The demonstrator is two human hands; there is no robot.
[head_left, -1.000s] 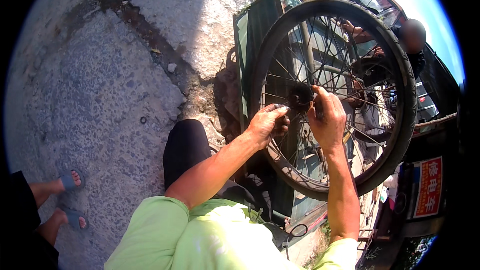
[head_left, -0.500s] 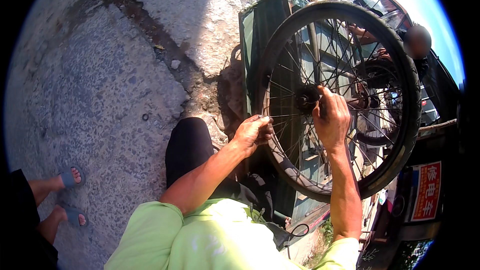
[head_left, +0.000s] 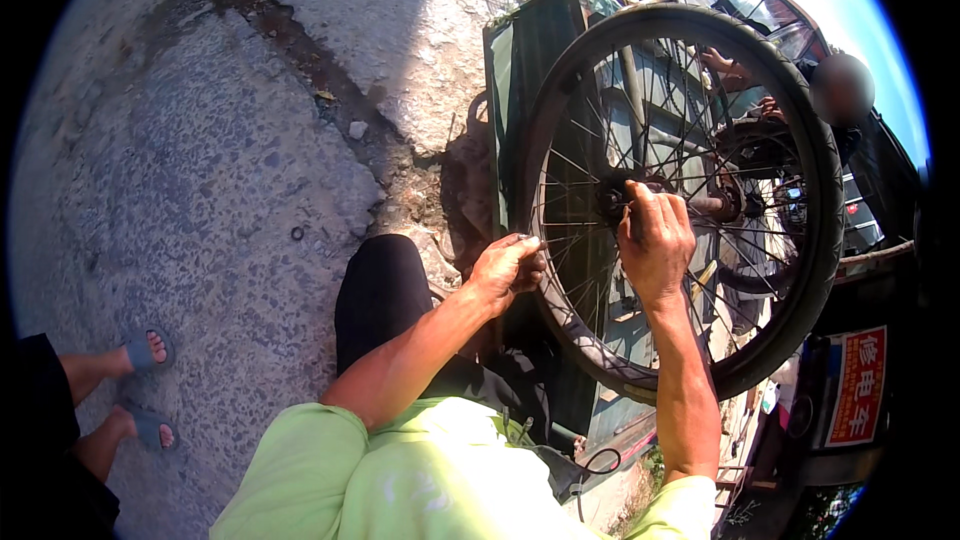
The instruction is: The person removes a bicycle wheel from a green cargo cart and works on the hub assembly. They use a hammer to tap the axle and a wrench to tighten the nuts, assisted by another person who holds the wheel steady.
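Observation:
A spoked bicycle wheel (head_left: 563,90) with a dark tyre stands upright in front of me, its dark hub (head_left: 612,202) near the middle. My right hand (head_left: 657,245) is at the hub, its fingers bent and pinched together against the hub's end. Whatever small part lies between those fingertips is hidden. My left hand (head_left: 508,273) is closed beside the left edge of the rim, thumb pressed on the curled fingers. Something small and dark seems to sit at its fingertips, too small to name.
A dark green metal box (head_left: 507,130) stands behind the wheel. Beyond the spokes, another person's hand (head_left: 770,108) is near a second wheel (head_left: 740,275). Someone in sandals (head_left: 150,351) stands at the left on cracked concrete (head_left: 230,200). A red sign (head_left: 858,385) hangs at the right.
My right hand has shifted slightly left and down relative to the hub, its fingertips now over the hub's end. My left hand stays nearly in place, closed. The view has moved slightly.

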